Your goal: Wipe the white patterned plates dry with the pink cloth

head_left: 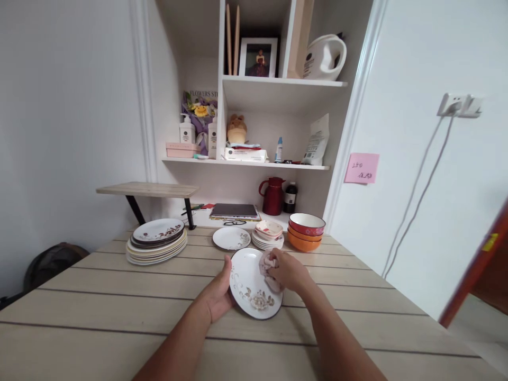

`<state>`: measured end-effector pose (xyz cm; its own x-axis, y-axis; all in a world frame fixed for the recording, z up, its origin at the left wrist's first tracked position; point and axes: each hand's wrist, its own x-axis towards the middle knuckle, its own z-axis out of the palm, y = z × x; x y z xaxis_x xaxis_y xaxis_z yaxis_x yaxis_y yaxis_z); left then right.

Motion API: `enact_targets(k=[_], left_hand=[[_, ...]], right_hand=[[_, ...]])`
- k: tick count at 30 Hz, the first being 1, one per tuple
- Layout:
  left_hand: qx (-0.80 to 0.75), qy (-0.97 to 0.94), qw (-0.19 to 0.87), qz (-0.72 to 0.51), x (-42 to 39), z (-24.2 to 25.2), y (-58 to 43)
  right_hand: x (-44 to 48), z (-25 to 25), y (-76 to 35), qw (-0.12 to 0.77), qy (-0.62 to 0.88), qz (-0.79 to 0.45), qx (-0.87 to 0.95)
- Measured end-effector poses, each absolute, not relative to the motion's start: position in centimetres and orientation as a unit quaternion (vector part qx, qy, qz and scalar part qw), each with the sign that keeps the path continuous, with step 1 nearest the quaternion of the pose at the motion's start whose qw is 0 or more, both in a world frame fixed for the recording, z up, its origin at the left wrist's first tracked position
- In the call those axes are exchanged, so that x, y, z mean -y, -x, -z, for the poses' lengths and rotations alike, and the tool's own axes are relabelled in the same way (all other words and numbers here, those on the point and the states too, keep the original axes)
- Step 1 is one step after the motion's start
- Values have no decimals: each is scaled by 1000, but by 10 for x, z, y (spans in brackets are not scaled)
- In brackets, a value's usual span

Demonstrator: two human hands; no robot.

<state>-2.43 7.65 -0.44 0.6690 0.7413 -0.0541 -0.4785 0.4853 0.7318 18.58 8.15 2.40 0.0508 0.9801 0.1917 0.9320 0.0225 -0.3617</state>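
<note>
A white plate (248,280) with a dark rim and brown flowers is held tilted above the table. My left hand (219,296) grips its left edge, thumb at the front rim and the other fingers partly hidden behind. Bunched in my right hand (289,271) is a pale pinkish cloth (268,264), pressed against the plate's upper right face. Just beyond, another flowered plate (231,238) lies flat on the table.
At the left stands a stack of plates (156,248) near a small raised shelf (148,189). Small dishes (268,242) and stacked bowls (305,241) sit at the back right. Behind them are glasses (234,223), a laptop (235,210), a red jug (272,196) and a dark bottle (290,198).
</note>
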Motion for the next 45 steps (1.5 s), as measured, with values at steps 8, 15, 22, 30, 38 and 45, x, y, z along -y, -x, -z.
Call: enact_targets(k=[8, 15, 22, 30, 38, 45], left_hand=[[-160, -376, 836, -366, -79, 9, 21], [-138, -362, 841, -377, -76, 6, 17], [-168, -354, 827, -402, -70, 1, 17], [-209, -330, 829, -399, -71, -1, 19], [-221, -336, 825, -396, -78, 3, 19], [-207, -345, 840, -364, -81, 4, 22]], right_hand=[[-87, -21, -160, 292, 667, -28, 685], [-81, -25, -137, 366, 510, -97, 772], [-65, -32, -134, 320, 415, -146, 839], [-57, -38, -148, 126, 416, -209, 876], [-67, -39, -189, 110, 605, -172, 770], [-82, -29, -172, 251, 711, -17, 657]])
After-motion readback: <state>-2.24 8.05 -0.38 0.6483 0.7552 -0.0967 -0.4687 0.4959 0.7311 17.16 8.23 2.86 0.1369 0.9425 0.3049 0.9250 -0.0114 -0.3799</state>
